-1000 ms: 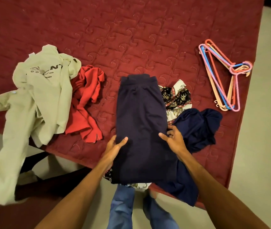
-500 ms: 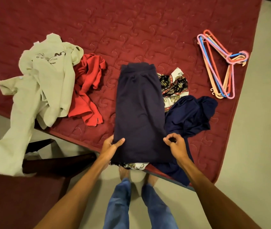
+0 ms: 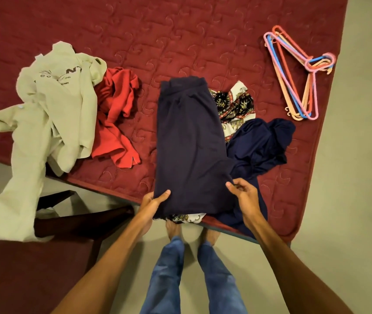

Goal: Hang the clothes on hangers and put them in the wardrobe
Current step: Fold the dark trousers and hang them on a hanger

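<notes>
Your left hand [image 3: 151, 203] and right hand [image 3: 244, 196] each pinch a near corner of the navy garment [image 3: 189, 143] lying flat on the bed [image 3: 180, 41]; expect it soft, light, floppy; lift by the far waistband.

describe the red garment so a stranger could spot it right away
Start at the maroon quilted bed. Near its left edge a pale green shirt hangs off; the red garment lies crumpled against that shirt's right side. It is the only bright red cloth there.
</notes>
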